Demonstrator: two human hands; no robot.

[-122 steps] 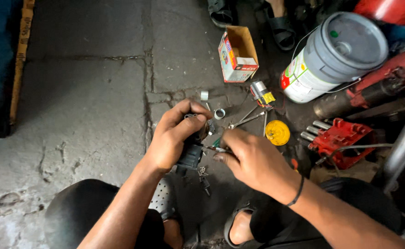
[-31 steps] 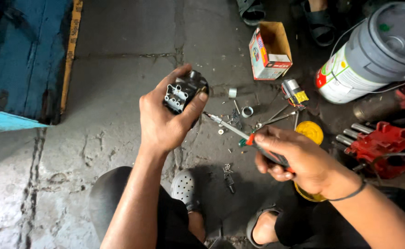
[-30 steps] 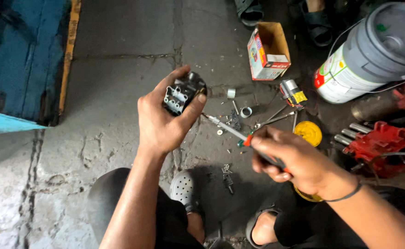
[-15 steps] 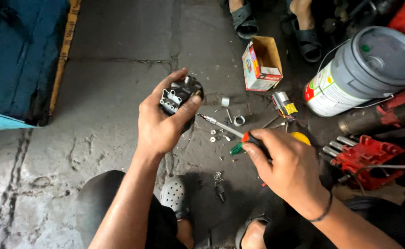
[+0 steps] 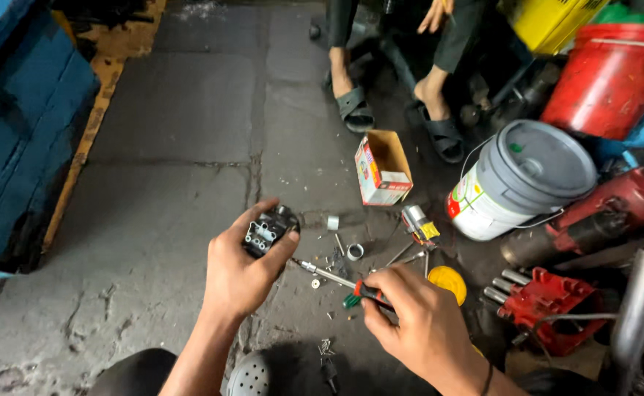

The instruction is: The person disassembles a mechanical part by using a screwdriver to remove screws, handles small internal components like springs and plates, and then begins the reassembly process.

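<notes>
Gripping black metal-lugged part (image 5: 267,231) — left hand (image 5: 241,271) | right hand (image 5: 417,323) clasps screwdriver (image 5: 344,282)

We see an open cardboard box (image 5: 383,167), a grey-lidded white bucket (image 5: 516,180), a yellow disc (image 5: 448,283) and a red bucket (image 5: 610,77).

I have one view only, from a camera worn on the person's head, looking steeply down and forward at the concrete floor (image 5: 168,220). It sits close above the left hand (image 5: 240,273) and right hand (image 5: 419,326), low in frame.
</notes>
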